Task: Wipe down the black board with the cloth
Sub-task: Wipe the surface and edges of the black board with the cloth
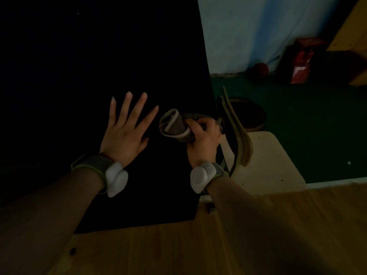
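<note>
Most of the view is filled by the black board (99, 56), which is laid on the wooden bench (178, 251). The left hand (124, 133) is spread flat on the board, fingers straight; the bunched grey cloth (174, 126) is gripped by the right hand (204, 139) at the board's right edge.

chair (264, 155) beside board's (99, 56) right edge

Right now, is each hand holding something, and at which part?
The right hand grips the cloth at its right end; the rolled end sticks out left. The left hand holds nothing, lying flat on the board.
</note>
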Demonstrator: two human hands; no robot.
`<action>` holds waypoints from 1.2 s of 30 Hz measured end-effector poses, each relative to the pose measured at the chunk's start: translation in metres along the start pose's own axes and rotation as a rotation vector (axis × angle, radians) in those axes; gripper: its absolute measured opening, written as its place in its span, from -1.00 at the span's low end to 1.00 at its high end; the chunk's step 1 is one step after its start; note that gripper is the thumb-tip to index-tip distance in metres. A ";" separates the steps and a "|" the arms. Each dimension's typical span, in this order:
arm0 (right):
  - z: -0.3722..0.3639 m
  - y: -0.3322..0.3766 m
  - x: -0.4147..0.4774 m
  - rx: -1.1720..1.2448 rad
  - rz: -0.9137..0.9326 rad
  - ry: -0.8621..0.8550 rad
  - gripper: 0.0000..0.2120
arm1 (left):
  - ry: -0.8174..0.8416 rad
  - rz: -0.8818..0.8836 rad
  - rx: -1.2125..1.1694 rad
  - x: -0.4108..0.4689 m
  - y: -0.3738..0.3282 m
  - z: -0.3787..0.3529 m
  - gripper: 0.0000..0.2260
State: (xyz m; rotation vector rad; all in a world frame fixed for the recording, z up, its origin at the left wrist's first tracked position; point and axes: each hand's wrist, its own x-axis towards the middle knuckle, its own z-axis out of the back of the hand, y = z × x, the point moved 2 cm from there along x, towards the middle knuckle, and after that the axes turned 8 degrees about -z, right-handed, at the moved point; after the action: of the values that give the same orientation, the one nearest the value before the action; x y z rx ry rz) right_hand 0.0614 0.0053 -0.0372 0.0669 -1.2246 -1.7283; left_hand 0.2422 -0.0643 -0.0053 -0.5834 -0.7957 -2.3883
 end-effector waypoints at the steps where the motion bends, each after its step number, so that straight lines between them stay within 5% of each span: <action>1: -0.003 -0.004 -0.003 -0.005 -0.008 0.016 -0.63 | 0.002 0.001 0.003 0.000 0.000 -0.001 -0.12; 14: -0.025 -0.053 -0.015 -0.081 -0.083 0.246 -0.61 | -0.066 -0.005 0.040 0.001 0.002 -0.010 -0.17; 23: 0.026 0.006 0.020 0.167 0.066 -0.183 -0.62 | -0.114 -0.012 0.031 0.001 0.005 -0.017 -0.30; 30: -0.002 0.001 0.004 0.030 0.106 -0.111 -0.58 | -0.085 -0.018 0.068 -0.001 0.006 -0.019 -0.35; 36: -0.010 -0.010 -0.001 -0.018 0.125 -0.104 -0.60 | -0.089 -0.042 0.064 -0.010 0.013 -0.021 -0.16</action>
State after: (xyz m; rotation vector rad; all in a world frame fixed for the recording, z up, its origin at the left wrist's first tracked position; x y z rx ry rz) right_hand 0.0606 -0.0007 -0.0497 -0.1091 -1.2616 -1.6510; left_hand 0.2527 -0.0828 -0.0212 -0.6567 -0.9281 -2.3786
